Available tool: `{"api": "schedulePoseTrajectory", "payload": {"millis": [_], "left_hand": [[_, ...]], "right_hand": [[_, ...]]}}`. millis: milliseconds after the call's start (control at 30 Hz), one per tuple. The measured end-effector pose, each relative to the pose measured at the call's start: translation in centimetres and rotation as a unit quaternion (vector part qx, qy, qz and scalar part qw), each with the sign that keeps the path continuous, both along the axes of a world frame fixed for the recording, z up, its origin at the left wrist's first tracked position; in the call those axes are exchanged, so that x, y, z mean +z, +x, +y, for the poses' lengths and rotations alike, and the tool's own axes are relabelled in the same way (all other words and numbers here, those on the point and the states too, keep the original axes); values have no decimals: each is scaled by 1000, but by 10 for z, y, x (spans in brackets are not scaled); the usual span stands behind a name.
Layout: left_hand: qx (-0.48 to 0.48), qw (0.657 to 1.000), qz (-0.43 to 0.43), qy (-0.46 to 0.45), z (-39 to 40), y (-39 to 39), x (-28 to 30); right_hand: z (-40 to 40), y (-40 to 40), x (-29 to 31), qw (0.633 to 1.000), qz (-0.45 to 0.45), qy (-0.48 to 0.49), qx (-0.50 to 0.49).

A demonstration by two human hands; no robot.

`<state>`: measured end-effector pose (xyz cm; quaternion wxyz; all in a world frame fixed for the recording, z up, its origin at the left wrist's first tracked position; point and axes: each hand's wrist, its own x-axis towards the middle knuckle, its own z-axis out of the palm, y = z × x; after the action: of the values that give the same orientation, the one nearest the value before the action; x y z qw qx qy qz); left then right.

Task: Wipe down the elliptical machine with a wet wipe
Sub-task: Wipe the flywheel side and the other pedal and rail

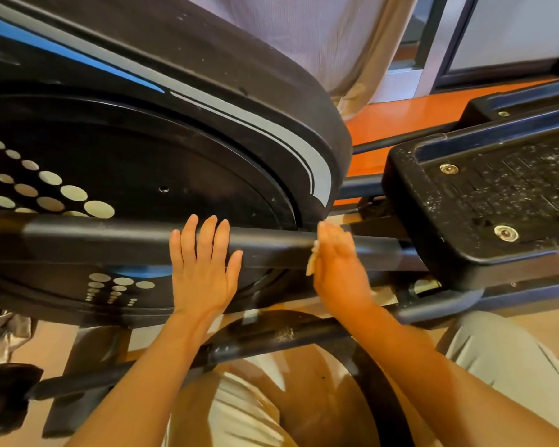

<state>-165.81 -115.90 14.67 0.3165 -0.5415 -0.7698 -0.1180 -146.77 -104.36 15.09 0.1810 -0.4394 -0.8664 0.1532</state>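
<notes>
The elliptical machine (pixel 162 175) fills most of the view, its black flywheel housing with blue and grey stripes and silver dots on the left, and a dusty black foot pedal (pixel 484 204) to the right. A black horizontal bar (pixel 94 243) runs across the middle, in front of the round flywheel cover and on toward the pedal.

The left hand (pixel 204 269) lies flat against this bar, palm down, fingers straight and slightly spread, holding nothing. The right hand (pixel 339 266) is just to its right on the same bar, near the pedal's left edge, seen edge-on with the fingers extended and together. It presses the wet wipe (pixel 312 261) against the bar; only a pale crumpled strip of the wipe shows along the left side of the palm, the rest hidden beneath the hand. The two hands are near each other but apart.

Lower black frame tubes (pixel 271 343) cross in front of the forearms. Behind the machine, a pale curtain (pixel 320 37) hangs at the far side, with orange floor (pixel 400 124) beneath it and a dark-framed glass door (pixel 497 37) at the far right
</notes>
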Motion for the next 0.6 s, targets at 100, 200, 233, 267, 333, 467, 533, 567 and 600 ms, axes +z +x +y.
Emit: {"api": "schedulePoseTrajectory", "payload": {"millis": [100, 200, 233, 267, 333, 467, 533, 567, 600], "left_hand": [[4, 1000, -2, -6, 0, 1, 0], [4, 1000, -14, -20, -1, 3, 3], [0, 1000, -19, -24, -1, 4, 6], [-7, 999, -26, -27, -2, 5, 8], [-26, 998, -45, -35, -7, 6, 13], [-57, 993, -88, -56, -31, 9, 8], [-59, 990, -104, -68, -46, 13, -2], [-58, 989, -112, -76, -54, 16, -8], [-57, 988, -121, -83, -62, 19, -15]], "right_hand": [[-25, -24, 7, 996, 50, 45, 63], [-16, -34, 13, 994, 52, 5, 94], [-7, -33, 16, 994, 19, -13, 105], [1, -32, 18, 993, -13, -31, 114], [7, -18, 19, 989, -59, -59, 124], [-18, 28, 7, 977, 62, 67, 192], [-33, 39, 1, 968, 48, 86, 230], [-41, 41, -4, 963, 2, 103, 249], [-51, 40, -10, 955, -58, 113, 267]]}}
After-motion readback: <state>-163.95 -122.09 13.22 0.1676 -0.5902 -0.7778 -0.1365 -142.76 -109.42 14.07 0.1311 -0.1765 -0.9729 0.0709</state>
